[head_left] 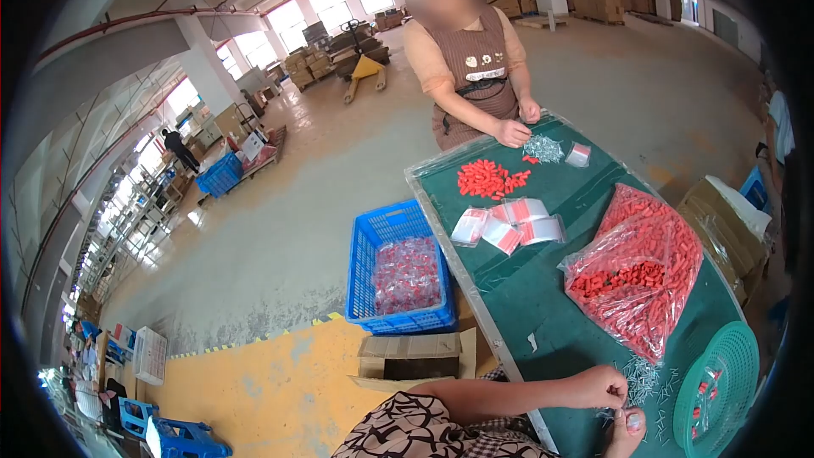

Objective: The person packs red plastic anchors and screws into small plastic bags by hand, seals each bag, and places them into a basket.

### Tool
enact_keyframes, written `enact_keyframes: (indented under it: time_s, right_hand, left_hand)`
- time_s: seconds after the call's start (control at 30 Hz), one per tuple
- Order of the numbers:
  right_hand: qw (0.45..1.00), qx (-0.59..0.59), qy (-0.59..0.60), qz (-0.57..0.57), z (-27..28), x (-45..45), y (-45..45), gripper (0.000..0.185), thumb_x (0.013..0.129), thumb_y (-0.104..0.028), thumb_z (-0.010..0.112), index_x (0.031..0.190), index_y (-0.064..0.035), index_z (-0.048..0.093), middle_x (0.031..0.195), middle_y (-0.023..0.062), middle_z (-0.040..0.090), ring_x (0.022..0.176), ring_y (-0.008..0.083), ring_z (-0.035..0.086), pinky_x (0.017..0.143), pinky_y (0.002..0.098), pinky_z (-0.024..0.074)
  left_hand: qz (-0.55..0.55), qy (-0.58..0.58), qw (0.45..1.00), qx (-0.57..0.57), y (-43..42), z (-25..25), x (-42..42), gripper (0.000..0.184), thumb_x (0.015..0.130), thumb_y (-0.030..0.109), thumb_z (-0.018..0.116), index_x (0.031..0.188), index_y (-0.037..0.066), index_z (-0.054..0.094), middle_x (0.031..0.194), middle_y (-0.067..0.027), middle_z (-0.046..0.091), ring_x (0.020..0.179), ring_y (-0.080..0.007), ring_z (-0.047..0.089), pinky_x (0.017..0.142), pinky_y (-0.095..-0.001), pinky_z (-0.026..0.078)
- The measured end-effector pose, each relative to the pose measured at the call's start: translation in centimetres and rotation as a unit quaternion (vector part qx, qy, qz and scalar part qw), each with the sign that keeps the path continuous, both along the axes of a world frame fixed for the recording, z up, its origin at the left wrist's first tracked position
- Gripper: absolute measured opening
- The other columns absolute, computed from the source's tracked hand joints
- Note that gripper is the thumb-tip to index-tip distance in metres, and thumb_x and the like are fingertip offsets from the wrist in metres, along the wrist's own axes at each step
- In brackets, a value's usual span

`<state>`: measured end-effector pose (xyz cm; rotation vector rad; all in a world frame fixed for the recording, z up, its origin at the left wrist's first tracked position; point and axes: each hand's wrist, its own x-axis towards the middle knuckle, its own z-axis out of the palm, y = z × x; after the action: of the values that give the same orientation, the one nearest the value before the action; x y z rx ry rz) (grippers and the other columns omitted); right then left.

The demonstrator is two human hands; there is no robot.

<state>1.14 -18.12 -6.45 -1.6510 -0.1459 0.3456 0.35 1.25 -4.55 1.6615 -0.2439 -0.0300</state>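
Observation:
My left hand (604,388) reaches over the green table with thumb and fingers pinched together; what they hold, if anything, is too small to make out. Just below it, almost touching, is my right hand (626,435), cut by the bottom of the view. Its fingers are closed, with a small pale spot at the tips that I cannot identify. Beside both hands lies a loose pile of silver screws (642,380). A clear plastic bag of red plugs (640,267) spreads out beyond them. To the right stands a green mesh basket (738,373) holding several small packets with red pieces.
Across the table (526,297), a co-worker (475,68) handles small parts near red plugs (490,178), screws (544,149) and flat plastic bags (509,225). A blue crate (362,280) of filled packets and an open cardboard box (369,365) stand left of the table edge.

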Motion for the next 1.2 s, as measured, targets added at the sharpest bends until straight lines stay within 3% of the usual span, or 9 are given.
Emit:
enact_keyframes:
  time_s: [0.17, 0.27, 0.6, 0.73, 0.83, 0.93, 1.0, 1.1, 1.2]
  right_hand:
    - [0.999, -0.009, -0.015, -0.027, 0.5, -0.5, 0.7, 0.014, 0.089, -0.012, 0.063, 0.079, -0.0050, 0.057, 0.064, -0.0029, 0.049, 0.055, 0.0061, 0.042, 0.049, 0.0219, 0.0332]
    - [1.000, -0.003, 0.022, -0.012, 1.1, -0.5, 0.7, 0.016, 0.091, -0.015, 0.060, 0.078, -0.0063, 0.057, 0.064, -0.0029, 0.049, 0.054, 0.0062, 0.041, 0.048, 0.0222, 0.0317]
    - [0.991, 0.046, 0.124, 0.033, 4.7, -1.0, 0.8, 0.020, 0.091, -0.024, 0.061, 0.077, -0.0092, 0.062, 0.060, -0.0088, 0.043, 0.050, 0.0030, 0.031, 0.045, 0.0207, 0.0195]
    - [0.983, 0.111, 0.145, -0.002, 1.2, -0.1, 0.0, 0.012, 0.079, -0.001, 0.068, 0.088, -0.0047, 0.060, 0.058, -0.0029, 0.049, 0.041, 0.0049, 0.038, 0.036, 0.0202, 0.0278]
    - [0.986, 0.109, 0.092, -0.086, 0.9, -0.3, 0.3, 0.009, 0.076, 0.004, 0.068, 0.079, -0.0012, 0.063, 0.060, -0.0016, 0.050, 0.053, 0.0075, 0.047, 0.049, 0.0213, 0.0365]
    - [0.975, -0.013, -0.183, -0.128, 0.3, -0.1, 1.5, 0.009, 0.072, 0.005, 0.070, 0.074, -0.0015, 0.065, 0.060, 0.0003, 0.051, 0.057, 0.0106, 0.049, 0.052, 0.0250, 0.0392]
    - [0.954, -0.095, -0.262, -0.112, 0.9, -0.4, 2.0, 0.008, 0.070, 0.003, 0.071, 0.074, -0.0011, 0.065, 0.072, 0.0115, 0.061, 0.061, 0.0224, 0.057, 0.057, 0.0322, 0.0451]
    - [0.955, -0.099, -0.264, -0.088, 0.4, -0.6, 1.8, 0.009, 0.075, -0.002, 0.069, 0.083, -0.0028, 0.066, 0.079, 0.0147, 0.064, 0.068, 0.0310, 0.061, 0.063, 0.0362, 0.0489]
    - [0.993, -0.043, -0.063, -0.092, 0.6, -0.6, 1.3, 0.007, 0.084, -0.007, 0.065, 0.087, -0.0025, 0.068, 0.081, 0.0115, 0.067, 0.073, 0.0195, 0.064, 0.067, 0.0291, 0.0490]
  left_hand:
    - [-0.015, 0.122, 0.991, -0.050, -0.2, 0.8, -0.1, 0.013, 0.081, 0.011, 0.065, 0.080, -0.001, 0.062, 0.069, -0.0080, 0.060, 0.062, -0.0144, 0.057, 0.056, -0.0305, 0.045]
    - [-0.006, 0.020, 1.000, 0.005, -0.4, -0.8, 0.3, 0.014, 0.082, 0.012, 0.065, 0.082, -0.002, 0.061, 0.070, -0.0067, 0.060, 0.063, -0.0131, 0.056, 0.058, -0.0301, 0.045]
    - [-0.054, 0.072, 0.996, 0.019, 0.7, -0.1, 0.4, 0.012, 0.084, 0.014, 0.064, 0.084, 0.001, 0.062, 0.072, -0.0030, 0.058, 0.066, -0.0107, 0.053, 0.060, -0.0285, 0.043]
    - [-0.025, 0.052, 0.998, 0.029, 0.5, 0.2, 0.3, 0.014, 0.084, 0.015, 0.065, 0.087, 0.002, 0.062, 0.079, -0.0029, 0.059, 0.071, -0.0107, 0.054, 0.063, -0.0273, 0.044]
    - [0.142, -0.059, 0.982, 0.106, -0.7, 1.8, -0.3, 0.017, 0.082, 0.016, 0.068, 0.090, 0.003, 0.062, 0.087, -0.0060, 0.058, 0.076, -0.0136, 0.057, 0.066, -0.0281, 0.046]
    - [0.174, -0.047, 0.976, 0.123, -1.6, 2.0, -0.9, 0.018, 0.080, 0.016, 0.071, 0.090, 0.003, 0.063, 0.084, -0.0083, 0.059, 0.075, -0.0167, 0.060, 0.066, -0.0286, 0.048]
    - [0.136, 0.013, 0.986, 0.097, -2.6, 1.9, -1.3, 0.019, 0.080, 0.015, 0.071, 0.090, 0.002, 0.063, 0.082, -0.0086, 0.060, 0.072, -0.0167, 0.060, 0.064, -0.0283, 0.048]
    - [0.170, 0.074, 0.979, 0.083, -3.0, 0.9, -1.2, 0.019, 0.081, 0.014, 0.071, 0.093, 0.000, 0.065, 0.085, -0.0064, 0.064, 0.073, -0.0108, 0.059, 0.065, -0.0257, 0.048]
    - [0.156, 0.003, 0.983, 0.095, -2.5, 0.3, -1.0, 0.007, 0.082, 0.002, 0.066, 0.088, 0.000, 0.065, 0.084, -0.0056, 0.063, 0.075, -0.0102, 0.059, 0.066, -0.0237, 0.047]
